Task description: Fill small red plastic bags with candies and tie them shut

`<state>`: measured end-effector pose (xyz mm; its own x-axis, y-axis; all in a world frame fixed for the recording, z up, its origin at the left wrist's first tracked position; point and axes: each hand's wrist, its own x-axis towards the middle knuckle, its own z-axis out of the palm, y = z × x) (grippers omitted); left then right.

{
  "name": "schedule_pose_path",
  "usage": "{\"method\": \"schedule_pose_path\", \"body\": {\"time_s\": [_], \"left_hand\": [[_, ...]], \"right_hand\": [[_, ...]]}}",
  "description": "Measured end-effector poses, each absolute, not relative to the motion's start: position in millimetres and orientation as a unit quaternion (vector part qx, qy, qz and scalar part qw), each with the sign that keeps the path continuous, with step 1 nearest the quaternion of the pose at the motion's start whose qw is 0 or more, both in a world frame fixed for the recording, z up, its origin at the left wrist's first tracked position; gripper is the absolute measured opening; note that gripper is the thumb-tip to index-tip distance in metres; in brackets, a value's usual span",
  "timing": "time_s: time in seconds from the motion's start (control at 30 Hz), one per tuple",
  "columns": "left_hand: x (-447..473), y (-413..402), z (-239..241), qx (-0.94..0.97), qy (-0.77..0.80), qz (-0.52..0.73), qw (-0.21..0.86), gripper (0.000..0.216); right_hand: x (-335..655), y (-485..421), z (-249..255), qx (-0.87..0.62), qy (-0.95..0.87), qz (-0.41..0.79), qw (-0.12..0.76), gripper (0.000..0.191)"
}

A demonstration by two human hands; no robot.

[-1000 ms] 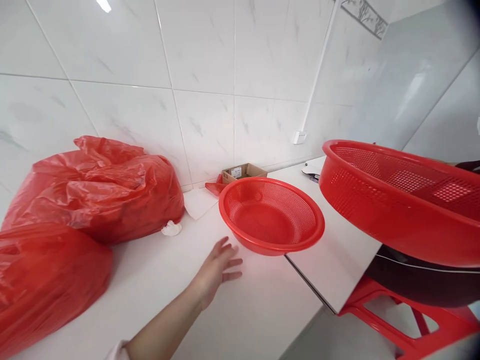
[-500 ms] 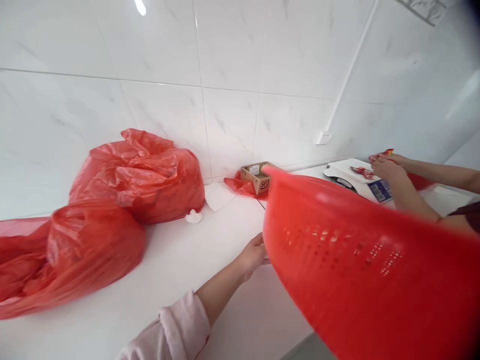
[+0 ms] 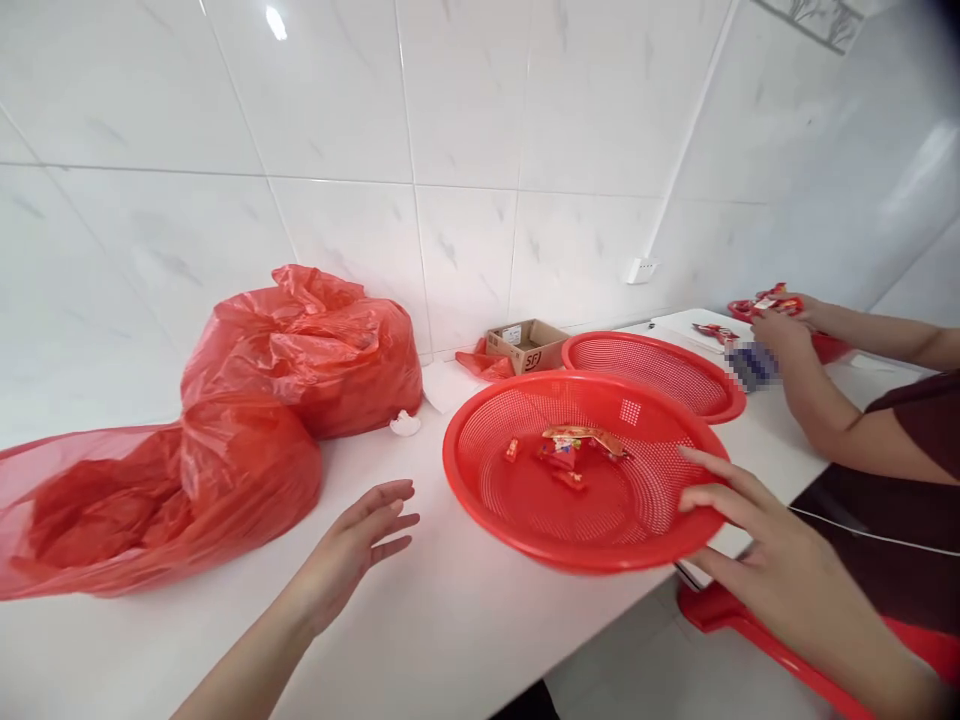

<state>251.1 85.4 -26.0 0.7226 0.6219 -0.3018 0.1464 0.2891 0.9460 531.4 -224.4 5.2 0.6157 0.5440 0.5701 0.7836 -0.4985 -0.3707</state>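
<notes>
A large red perforated basket [image 3: 480, 470] rests on the white counter [image 3: 420, 620] with a few small red wrapped packets [image 3: 571, 448] inside. My right hand [image 3: 757, 545] is on its near right rim, fingers spread, thumb under the edge. My left hand [image 3: 352, 545] hovers open just above the counter, left of the basket and holding nothing. A second, smaller red basket [image 3: 660, 365] sits behind the first, partly hidden by it.
Two bulging red plastic bags [image 3: 247, 410] lie against the tiled wall at left. A small cardboard box [image 3: 529, 345] stands at the back. Another person's arms [image 3: 832, 390] work at right with red packets. A red stool [image 3: 750, 630] stands below the counter edge.
The large basket, held up in the air before, now rests on the counter in front of the smaller one. My left hand has drawn back from the baskets and opened.
</notes>
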Motion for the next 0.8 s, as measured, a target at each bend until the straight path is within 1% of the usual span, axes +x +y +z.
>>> {"method": "schedule_pose_path", "body": {"time_s": [0.07,0.13,0.2,0.3,0.37,0.4,0.43,0.5,0.57,0.6,0.67,0.73,0.8], "left_hand": [[235,83,-19,0.59,0.343,0.174,0.71,0.037],[221,78,-12,0.62,0.347,0.18,0.68,0.035],[208,73,-6,0.662,0.341,0.18,0.643,0.032],[191,69,0,0.73,0.333,0.165,0.574,0.031],[178,70,7,0.765,0.349,0.162,0.516,0.031],[170,72,11,0.778,0.364,0.172,0.483,0.032],[162,76,17,0.784,0.381,0.194,0.449,0.033],[143,89,31,0.774,0.438,0.279,0.363,0.033],[125,110,44,0.729,0.516,0.374,0.249,0.03],[118,124,49,0.706,0.552,0.403,0.187,0.029],[110,151,52,0.689,0.585,0.409,0.129,0.028],[110,176,47,0.714,0.579,0.378,0.11,0.025],[117,192,38,0.753,0.552,0.343,0.098,0.024]], "right_hand": [[525,-209,-17,-0.85,-0.4,-0.174,0.295,0.027],[521,-189,-37,-0.863,-0.37,-0.181,0.292,0.03],[514,-170,-53,-0.874,-0.344,-0.179,0.293,0.041],[495,-154,-72,-0.87,-0.333,-0.175,0.318,0.065],[481,-151,-80,-0.849,-0.345,-0.181,0.356,0.073],[474,-150,-82,-0.836,-0.356,-0.185,0.374,0.074],[468,-150,-83,-0.822,-0.368,-0.191,0.391,0.073],[458,-151,-83,-0.787,-0.398,-0.207,0.423,0.067],[450,-150,-82,-0.756,-0.427,-0.22,0.445,0.055],[446,-149,-81,-0.742,-0.44,-0.223,0.453,0.049],[438,-142,-83,-0.721,-0.469,-0.222,0.459,0.041],[426,-130,-86,-0.698,-0.506,-0.208,0.462,0.037],[407,-112,-87,-0.676,-0.555,-0.16,0.458,0.036]]}}
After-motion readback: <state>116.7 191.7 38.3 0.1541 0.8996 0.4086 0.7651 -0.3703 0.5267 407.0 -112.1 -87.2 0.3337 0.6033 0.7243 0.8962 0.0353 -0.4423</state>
